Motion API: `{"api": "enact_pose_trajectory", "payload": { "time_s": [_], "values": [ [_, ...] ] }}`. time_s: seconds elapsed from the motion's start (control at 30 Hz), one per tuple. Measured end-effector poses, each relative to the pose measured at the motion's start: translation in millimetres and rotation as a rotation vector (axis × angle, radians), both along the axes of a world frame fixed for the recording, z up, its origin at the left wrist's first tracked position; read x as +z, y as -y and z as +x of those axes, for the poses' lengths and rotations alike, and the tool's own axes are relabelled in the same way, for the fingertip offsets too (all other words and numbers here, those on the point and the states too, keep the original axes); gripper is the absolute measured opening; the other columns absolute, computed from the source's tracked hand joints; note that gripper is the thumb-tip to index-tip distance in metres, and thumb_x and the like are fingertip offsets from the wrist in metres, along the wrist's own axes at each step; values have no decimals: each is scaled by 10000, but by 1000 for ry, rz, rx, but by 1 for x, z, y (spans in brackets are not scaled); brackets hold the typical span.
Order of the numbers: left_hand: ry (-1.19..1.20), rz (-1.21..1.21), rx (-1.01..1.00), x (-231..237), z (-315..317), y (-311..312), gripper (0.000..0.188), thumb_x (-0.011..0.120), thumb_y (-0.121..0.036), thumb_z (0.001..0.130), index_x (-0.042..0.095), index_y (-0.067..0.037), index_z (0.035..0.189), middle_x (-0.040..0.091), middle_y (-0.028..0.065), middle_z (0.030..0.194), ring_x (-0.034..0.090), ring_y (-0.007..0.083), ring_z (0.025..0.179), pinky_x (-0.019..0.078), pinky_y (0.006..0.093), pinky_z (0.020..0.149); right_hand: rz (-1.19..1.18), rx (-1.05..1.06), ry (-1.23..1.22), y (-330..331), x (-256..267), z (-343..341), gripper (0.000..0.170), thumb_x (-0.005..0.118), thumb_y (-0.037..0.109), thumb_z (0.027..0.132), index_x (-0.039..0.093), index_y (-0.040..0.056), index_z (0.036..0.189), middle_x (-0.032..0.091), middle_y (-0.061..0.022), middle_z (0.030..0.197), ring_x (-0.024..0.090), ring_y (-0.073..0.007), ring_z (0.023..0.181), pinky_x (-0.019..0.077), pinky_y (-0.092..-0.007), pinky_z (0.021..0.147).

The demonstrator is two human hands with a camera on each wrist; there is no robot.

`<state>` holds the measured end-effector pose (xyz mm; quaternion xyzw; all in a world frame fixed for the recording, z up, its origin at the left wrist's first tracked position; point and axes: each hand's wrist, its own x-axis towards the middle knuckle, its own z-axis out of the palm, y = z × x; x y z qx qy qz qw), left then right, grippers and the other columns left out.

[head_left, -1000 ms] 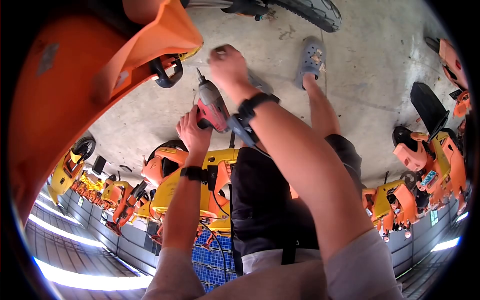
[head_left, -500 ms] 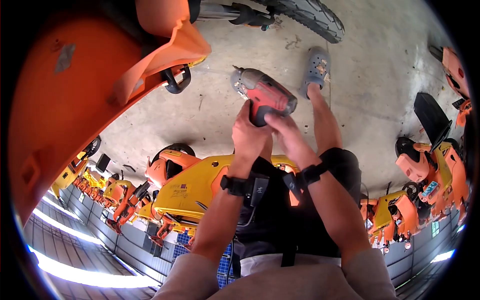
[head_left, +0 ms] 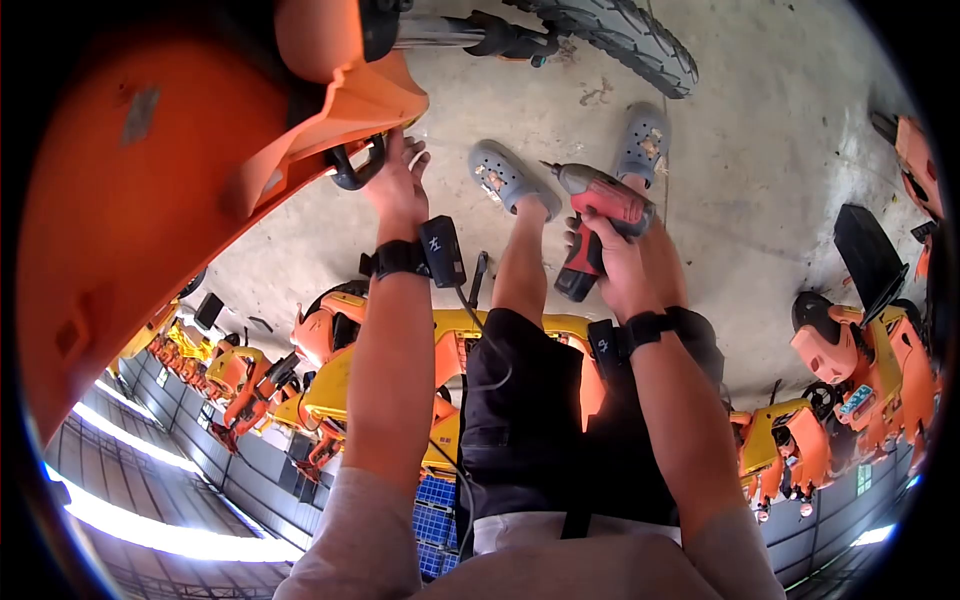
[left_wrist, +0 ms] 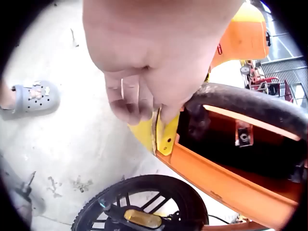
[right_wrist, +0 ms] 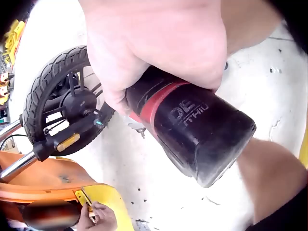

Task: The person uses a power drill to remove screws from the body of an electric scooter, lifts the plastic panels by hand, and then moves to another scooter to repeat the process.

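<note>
My right hand (head_left: 622,262) grips a red and black cordless driver (head_left: 612,197) by its handle, with the bit pointing up and left in the head view. Its black battery (right_wrist: 207,132) fills the middle of the right wrist view. At the left, my left hand (head_left: 398,188) reaches up to the edge of a large orange vehicle body (head_left: 300,130). The thumb touches a yellow bracket (left_wrist: 166,139) with small holes, and the other fingers bend loosely beside a yellow panel (left_wrist: 142,134). A black curved handle (head_left: 350,172) sits close beside this hand.
A black tyred wheel (right_wrist: 72,101) on a fork stands just beyond the body. My feet in grey clogs (head_left: 508,178) are on the concrete floor (head_left: 740,180). Several orange and yellow scooters (head_left: 860,350) line the sides, and blue crates (head_left: 437,515) show behind me.
The driver went from my left hand into my right hand and moved right. My left hand then moved up and left to the yellow bracket on the orange body.
</note>
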<state>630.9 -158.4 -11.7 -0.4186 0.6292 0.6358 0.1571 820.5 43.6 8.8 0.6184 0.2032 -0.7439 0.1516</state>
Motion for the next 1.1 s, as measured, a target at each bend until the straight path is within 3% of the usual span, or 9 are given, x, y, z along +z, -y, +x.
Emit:
{"api": "enact_pose_trajectory", "payload": {
  "time_s": [0.17,0.3,0.6,0.8,1.0,1.1],
  "values": [
    [26,-33,115,-8,1,-5,367,722,-221,844,533,-29,1093,530,89,916,584,210,780,511,339,651,-23,17,51,-1,-6,26,272,686,106,838,607,37,1089,658,-79,932,666,-185,813,546,-335,690],
    [-36,19,197,-7,-1,-8,310,683,-127,829,513,-18,1064,547,103,884,592,223,764,527,344,653,-21,5,66,-1,-8,29,262,686,92,835,610,37,1080,657,-77,939,665,-183,810,552,-337,691],
    [-113,7,150,-15,0,-9,323,681,-98,819,510,-4,1076,549,113,914,588,236,750,551,330,670,-21,57,18,-2,-3,21,282,682,119,840,591,32,1092,652,-81,909,645,-177,761,534,-313,676],
    [-157,-183,144,-6,-2,-23,342,689,-112,829,516,49,1076,569,150,939,611,248,748,565,323,636,-14,93,14,-5,-3,18,272,676,133,844,590,45,1087,656,-81,887,639,-170,742,525,-307,673],
    [-182,-463,105,-13,-5,-23,312,678,-176,837,562,91,946,612,164,785,608,233,571,554,333,509,20,134,28,-8,-4,18,271,682,141,833,594,46,1071,659,-80,886,644,-173,745,529,-314,674],
    [-198,-515,105,-7,-7,-33,312,669,-194,846,568,91,924,608,152,759,607,226,560,549,332,497,0,132,55,-10,-4,23,273,681,140,833,592,48,1074,660,-81,882,647,-178,742,530,-317,675]
  ]
}}
